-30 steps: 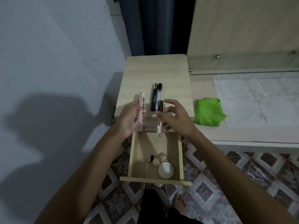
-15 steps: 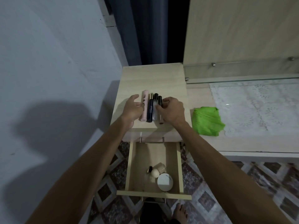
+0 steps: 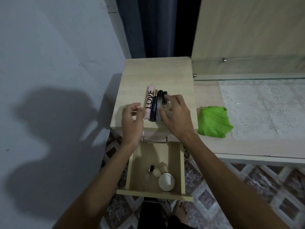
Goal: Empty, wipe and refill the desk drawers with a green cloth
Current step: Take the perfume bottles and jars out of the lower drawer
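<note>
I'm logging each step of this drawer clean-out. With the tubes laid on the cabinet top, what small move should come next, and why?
Probably reach a hand down into the open drawer for the white round jar. The pink tube and the dark ones already lie side by side on the cabinet top, neither hand grips anything, and small items remain in the drawer, so the green cloth cannot wipe it yet.

cabinet top (image 3: 158, 71): pale wood grain — matt under my hands
green cloth (image 3: 213, 122): crinkled fabric
drawer handle (image 3: 155, 140): shiny metal — smooth
</note>
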